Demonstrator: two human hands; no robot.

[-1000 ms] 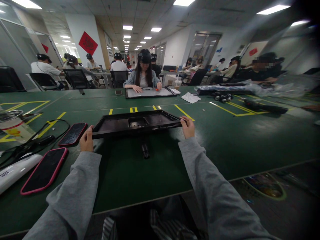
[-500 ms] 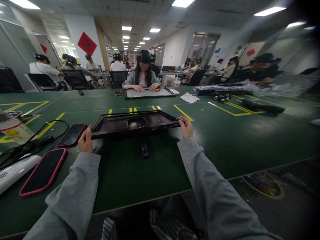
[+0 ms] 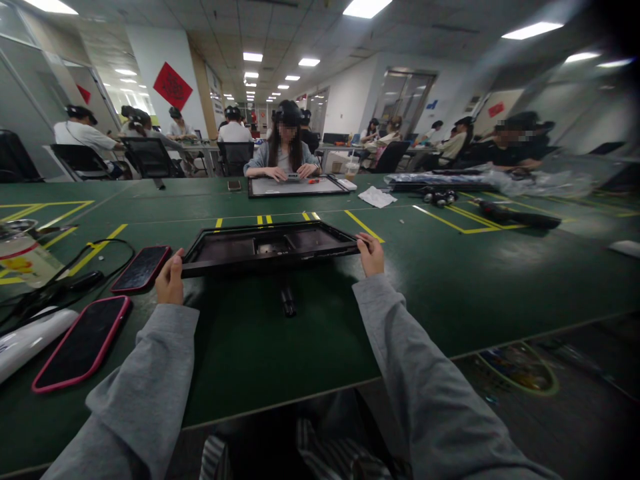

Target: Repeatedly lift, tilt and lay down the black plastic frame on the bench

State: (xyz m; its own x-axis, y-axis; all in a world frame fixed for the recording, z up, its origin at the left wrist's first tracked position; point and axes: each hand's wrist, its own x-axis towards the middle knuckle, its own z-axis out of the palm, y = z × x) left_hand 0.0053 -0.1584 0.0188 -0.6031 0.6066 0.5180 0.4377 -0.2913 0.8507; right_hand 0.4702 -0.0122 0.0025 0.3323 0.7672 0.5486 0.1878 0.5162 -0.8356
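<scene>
Green worktop, yellow-taped, in a lit office. Inward from its near edge, the left hand and right hand grip opposite ends of a black frame, fingers partly hidden; its long axis runs left-right, hollow side up. Whether the dark piece below joins it is unclear.

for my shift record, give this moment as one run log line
left hand: holds left end of shallow black rectangular frame | right hand: holds right end | left of left hand: two pink-edged black phones
</scene>
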